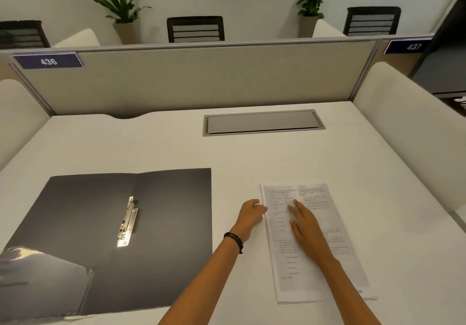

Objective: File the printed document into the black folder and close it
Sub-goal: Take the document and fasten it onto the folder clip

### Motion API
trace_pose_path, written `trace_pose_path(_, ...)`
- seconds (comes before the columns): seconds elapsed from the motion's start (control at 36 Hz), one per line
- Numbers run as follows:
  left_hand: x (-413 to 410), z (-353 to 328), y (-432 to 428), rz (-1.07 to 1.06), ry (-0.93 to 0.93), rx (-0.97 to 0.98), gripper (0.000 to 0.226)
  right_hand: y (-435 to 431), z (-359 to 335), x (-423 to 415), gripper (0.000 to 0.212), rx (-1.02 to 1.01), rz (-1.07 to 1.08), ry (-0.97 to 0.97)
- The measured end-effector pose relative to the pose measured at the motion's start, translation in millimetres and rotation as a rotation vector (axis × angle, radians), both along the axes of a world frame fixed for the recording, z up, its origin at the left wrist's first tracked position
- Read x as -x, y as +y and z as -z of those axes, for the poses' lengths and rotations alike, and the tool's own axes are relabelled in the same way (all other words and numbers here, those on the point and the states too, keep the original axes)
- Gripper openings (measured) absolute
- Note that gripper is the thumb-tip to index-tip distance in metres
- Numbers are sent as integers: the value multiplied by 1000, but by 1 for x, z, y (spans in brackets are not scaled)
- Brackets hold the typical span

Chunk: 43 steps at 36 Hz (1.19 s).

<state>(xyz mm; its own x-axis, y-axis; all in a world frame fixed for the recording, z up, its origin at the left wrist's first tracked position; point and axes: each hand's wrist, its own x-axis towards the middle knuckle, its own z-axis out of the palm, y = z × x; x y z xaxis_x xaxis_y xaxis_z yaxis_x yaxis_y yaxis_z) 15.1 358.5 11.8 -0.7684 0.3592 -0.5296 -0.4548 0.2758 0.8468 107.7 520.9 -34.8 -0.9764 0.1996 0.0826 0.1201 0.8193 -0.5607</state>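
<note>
The black folder lies open and flat on the left of the white desk, its metal clip fastener shining along the spine. To its right lies the printed document, a thin stack of white pages with text. My right hand rests flat on top of the pages, fingers spread. My left hand, with a dark bracelet on the wrist, touches the stack's left edge with curled fingers; whether it grips the pages is unclear.
A grey cable hatch is set into the desk behind the papers. A beige partition closes the far side, with white side dividers left and right. Chairs and potted plants stand beyond it.
</note>
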Motion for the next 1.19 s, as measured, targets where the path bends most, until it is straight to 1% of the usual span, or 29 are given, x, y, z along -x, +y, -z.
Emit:
trace_pose_path(0.03, 1, 2, 0, 10, 7, 1, 19, 1, 1, 0, 44, 10, -3, 3)
trace_pose_path(0.06, 1, 1, 0, 14, 23, 2, 13, 1, 2, 0, 44, 20, -5, 4)
trace_pose_path(0.08, 2, 3, 0, 27, 35, 14, 29, 2, 3, 0, 44, 28, -7, 3)
trace_pose_path(0.11, 3, 3, 0, 35, 49, 35, 36, 3, 3, 0, 44, 34, -8, 2)
trace_pose_path(0.14, 3, 3, 0, 46, 61, 56, 35, 4, 4, 0, 44, 39, -8, 2)
trace_pose_path(0.22, 3, 1, 4, 111, 107, 73, 14, 5, 6, 1, 44, 53, -4, 5)
trace_pose_path(0.28, 4, 2, 8, 132, 125, 64, 6, 5, 7, 1, 45, 56, -2, 4)
trace_pose_path(0.39, 2, 0, 14, 175, 111, 46, 24, 5, 7, 1, 46, 84, 4, 4)
trace_pose_path(0.58, -10, -1, 22, 212, 181, 97, 33, 5, 6, 1, 48, 150, 15, 18)
trace_pose_path(0.67, -18, 0, 22, 208, 145, 39, 40, 4, 4, 1, 48, 190, 30, 35)
trace_pose_path(0.75, -27, 2, 21, 177, 151, -7, 46, 4, 2, 0, 48, 225, 44, 45)
trace_pose_path(0.86, -35, 8, 17, 21, 118, -47, 47, 2, 0, -1, 47, 232, 52, 51)
trace_pose_path(0.94, -39, 10, 15, -46, 145, -66, 40, 1, -2, -2, 46, 249, 61, 66)
trace_pose_path(1.06, -41, 8, 14, -53, 195, -82, 34, -4, -11, 4, 44, 278, 169, 137)
trace_pose_path(1.19, -31, -3, -11, -36, 236, -117, 30, -12, -28, 20, 47, 245, 267, 214)
